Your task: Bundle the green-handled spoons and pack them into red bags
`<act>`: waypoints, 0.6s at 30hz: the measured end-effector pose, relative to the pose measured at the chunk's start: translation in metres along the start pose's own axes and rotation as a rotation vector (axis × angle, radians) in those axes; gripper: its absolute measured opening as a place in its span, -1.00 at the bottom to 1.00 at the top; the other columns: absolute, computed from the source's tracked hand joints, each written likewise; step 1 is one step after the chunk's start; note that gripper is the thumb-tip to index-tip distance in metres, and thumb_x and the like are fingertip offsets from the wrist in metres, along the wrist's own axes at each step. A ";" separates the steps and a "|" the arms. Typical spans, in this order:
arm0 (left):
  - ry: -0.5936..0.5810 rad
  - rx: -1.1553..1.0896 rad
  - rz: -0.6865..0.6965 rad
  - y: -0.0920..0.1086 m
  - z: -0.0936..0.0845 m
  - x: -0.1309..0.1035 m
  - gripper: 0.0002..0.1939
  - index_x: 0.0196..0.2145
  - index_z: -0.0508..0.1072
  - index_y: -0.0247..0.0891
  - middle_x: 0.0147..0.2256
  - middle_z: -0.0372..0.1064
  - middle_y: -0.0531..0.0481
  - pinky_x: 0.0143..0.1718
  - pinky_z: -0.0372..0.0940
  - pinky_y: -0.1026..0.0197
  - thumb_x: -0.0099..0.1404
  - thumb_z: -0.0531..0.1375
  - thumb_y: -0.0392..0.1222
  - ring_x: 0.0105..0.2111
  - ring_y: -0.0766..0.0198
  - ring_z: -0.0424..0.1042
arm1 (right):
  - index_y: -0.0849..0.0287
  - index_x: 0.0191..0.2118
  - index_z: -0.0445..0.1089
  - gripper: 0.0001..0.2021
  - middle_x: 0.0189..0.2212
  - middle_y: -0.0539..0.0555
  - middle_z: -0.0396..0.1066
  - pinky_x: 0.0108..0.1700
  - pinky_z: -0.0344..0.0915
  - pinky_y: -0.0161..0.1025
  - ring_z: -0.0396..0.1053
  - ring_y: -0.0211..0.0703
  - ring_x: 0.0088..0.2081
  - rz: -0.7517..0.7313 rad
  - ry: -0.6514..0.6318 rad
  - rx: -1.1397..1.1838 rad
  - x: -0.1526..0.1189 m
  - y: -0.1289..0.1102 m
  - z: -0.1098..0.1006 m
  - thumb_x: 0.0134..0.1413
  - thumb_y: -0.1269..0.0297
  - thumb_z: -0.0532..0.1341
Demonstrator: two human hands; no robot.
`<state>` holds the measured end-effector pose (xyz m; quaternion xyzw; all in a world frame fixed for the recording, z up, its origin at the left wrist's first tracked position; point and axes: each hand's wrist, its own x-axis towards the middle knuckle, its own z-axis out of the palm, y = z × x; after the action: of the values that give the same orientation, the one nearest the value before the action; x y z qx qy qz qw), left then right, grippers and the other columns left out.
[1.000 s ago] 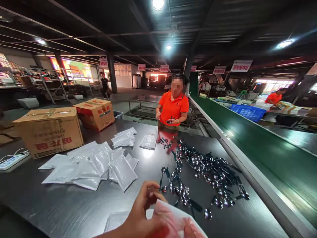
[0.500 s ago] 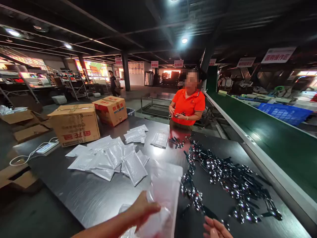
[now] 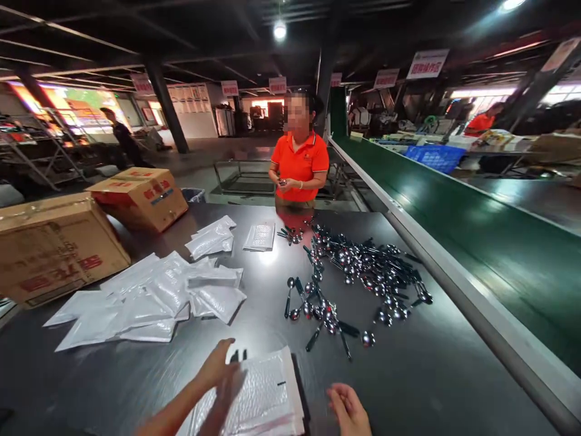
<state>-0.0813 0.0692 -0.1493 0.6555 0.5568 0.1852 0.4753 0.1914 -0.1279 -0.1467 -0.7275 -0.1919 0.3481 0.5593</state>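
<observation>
A white bubble mailer (image 3: 261, 393) lies flat at the near edge of the metal table (image 3: 399, 375). My left hand (image 3: 218, 366) is over its far left corner, thumb stretched out, fingers apart; whether it touches the mailer I cannot tell. Two small dark shapes (image 3: 238, 356) show just beyond that hand, too blurred to name. To the right of the mailer, my right hand (image 3: 348, 409) has its fingers curled in, with nothing visible in them. Ahead of it lie loose black-handled metal spoons (image 3: 329, 321), with a larger spoon pile (image 3: 367, 260) behind.
Several white mailers (image 3: 149, 297) overlap on the left, beside cardboard boxes (image 3: 59, 242). Another mailer (image 3: 259, 236) lies at the far edge. Opposite stands a person in an orange shirt (image 3: 299, 163), holding something small. A green conveyor belt (image 3: 454, 200) runs along the right.
My view has turned to the right. The mailer, gripped by my left hand before, now rests flat with that hand opened. My right hand has drawn away from the spoons and its fingers have curled.
</observation>
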 end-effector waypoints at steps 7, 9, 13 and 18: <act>-0.387 0.658 -0.074 0.001 0.070 0.003 0.03 0.14 0.27 -0.31 0.14 0.24 -0.41 0.21 -0.16 -0.33 -0.42 0.30 -0.42 0.18 -0.32 0.15 | 0.12 -0.50 0.42 -0.63 -0.50 0.09 0.50 -0.29 0.38 -0.15 0.49 0.02 -0.38 -0.085 0.037 -0.174 0.024 0.014 0.009 -0.24 -0.11 0.15; -0.474 0.740 -0.069 -0.001 0.074 0.002 0.01 0.10 0.33 -0.30 0.05 0.32 -0.36 0.08 0.15 -0.23 -0.46 0.31 -0.42 0.03 -0.28 0.33 | 0.11 -0.50 0.41 -0.65 -0.50 0.09 0.50 -0.28 0.38 -0.15 0.49 0.02 -0.37 -0.083 0.032 -0.191 0.032 0.015 0.004 -0.23 -0.09 0.13; -0.558 0.892 -0.067 -0.014 0.081 0.006 0.03 0.17 0.24 -0.26 0.18 0.16 -0.34 0.00 0.24 -0.16 -0.37 0.30 -0.35 0.11 -0.22 0.24 | 0.10 -0.49 0.40 -0.66 -0.50 0.08 0.50 -0.30 0.36 -0.17 0.49 0.00 -0.38 -0.084 0.055 -0.218 0.054 0.016 -0.012 -0.20 -0.08 0.11; -0.555 0.904 -0.181 -0.015 0.090 0.013 -0.43 0.12 0.31 -0.13 0.19 0.17 -0.22 0.00 0.23 -0.17 0.11 0.15 -0.15 0.18 -0.13 0.15 | 0.09 -0.47 0.36 -0.66 -0.50 0.08 0.49 -0.32 0.35 -0.19 0.49 -0.01 -0.38 -0.117 -0.010 -0.345 0.105 0.001 -0.022 -0.15 -0.07 0.06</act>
<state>-0.0166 0.0428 -0.2089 0.7683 0.4888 -0.2950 0.2893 0.2795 -0.0733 -0.1758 -0.7983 -0.2936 0.2807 0.4446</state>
